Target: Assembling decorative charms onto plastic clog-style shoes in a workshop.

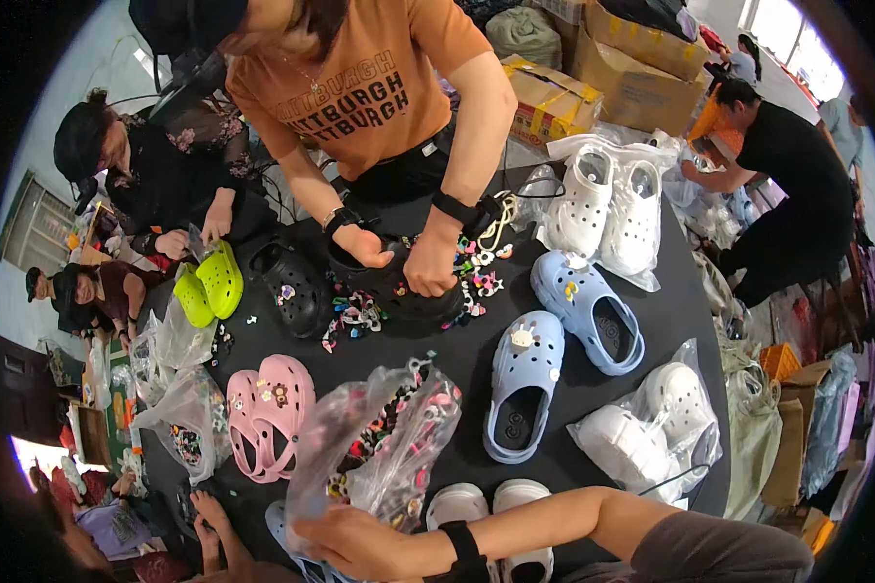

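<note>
From the lower right my right arm, with a black wristband, reaches left across the table's near edge. My right hand [355, 544] is closed on the lower part of a clear plastic bag [321, 447] filled with small colourful shoe charms [389, 423]. My left hand does not show. Just beyond the bag lie pink clogs [287, 408] with charms on them. Right of it are light blue clogs [525, 364], also with charms. White clogs [457, 503] stand beside my forearm, partly covered by it. Part of another blue clog [287, 534] shows by my hand.
Across the black table [593, 418], a person in an orange shirt [379, 87] works with both hands at a black clog [413, 301] among loose charms. Bagged white clogs [651, 423] lie at right. Another person's hands hold lime green clogs [219, 282]. Boxes [642, 78] are stacked behind.
</note>
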A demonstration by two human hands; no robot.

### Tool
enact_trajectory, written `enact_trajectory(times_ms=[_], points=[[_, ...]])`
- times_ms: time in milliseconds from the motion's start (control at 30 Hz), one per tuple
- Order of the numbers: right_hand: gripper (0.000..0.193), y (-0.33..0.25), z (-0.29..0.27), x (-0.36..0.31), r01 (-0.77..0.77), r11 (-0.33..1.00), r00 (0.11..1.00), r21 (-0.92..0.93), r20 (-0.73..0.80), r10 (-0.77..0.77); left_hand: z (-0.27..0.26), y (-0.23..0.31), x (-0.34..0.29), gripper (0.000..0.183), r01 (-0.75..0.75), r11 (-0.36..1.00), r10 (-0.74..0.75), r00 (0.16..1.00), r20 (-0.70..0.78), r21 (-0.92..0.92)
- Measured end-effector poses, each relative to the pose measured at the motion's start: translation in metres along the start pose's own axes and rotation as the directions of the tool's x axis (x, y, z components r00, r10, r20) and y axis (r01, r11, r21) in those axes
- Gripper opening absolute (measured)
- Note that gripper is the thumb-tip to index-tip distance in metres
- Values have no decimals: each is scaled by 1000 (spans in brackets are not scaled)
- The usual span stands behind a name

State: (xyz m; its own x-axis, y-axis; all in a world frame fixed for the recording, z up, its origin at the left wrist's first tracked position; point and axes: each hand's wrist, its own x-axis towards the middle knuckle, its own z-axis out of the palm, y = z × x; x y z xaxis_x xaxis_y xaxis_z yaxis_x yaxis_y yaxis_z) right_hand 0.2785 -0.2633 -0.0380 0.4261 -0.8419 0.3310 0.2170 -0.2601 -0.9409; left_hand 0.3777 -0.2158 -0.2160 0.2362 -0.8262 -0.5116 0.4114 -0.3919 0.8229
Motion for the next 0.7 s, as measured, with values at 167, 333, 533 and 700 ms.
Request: enact_trajectory(times_ms=[167, 333, 533, 700], points=[[35, -4, -29, 1, -35, 999, 999, -42, 37, 36, 17, 9, -30, 44, -33, 998, 34, 999, 19, -44], [31, 16, -51, -9, -212, 977, 977, 9, 36, 212, 42, 8, -42, 44, -81, 990, 88, 994, 59, -112], [21, 19, -73, -36, -238, 956, 966, -173, 61, 252, 38, -9, -71, 45, -83, 984, 85, 996, 1, -154], [25, 35, -75, -60, -127, 922, 948, -366, 230, 222, 5, -32, -59, 48, -137, 983, 131, 990, 59, 123]])
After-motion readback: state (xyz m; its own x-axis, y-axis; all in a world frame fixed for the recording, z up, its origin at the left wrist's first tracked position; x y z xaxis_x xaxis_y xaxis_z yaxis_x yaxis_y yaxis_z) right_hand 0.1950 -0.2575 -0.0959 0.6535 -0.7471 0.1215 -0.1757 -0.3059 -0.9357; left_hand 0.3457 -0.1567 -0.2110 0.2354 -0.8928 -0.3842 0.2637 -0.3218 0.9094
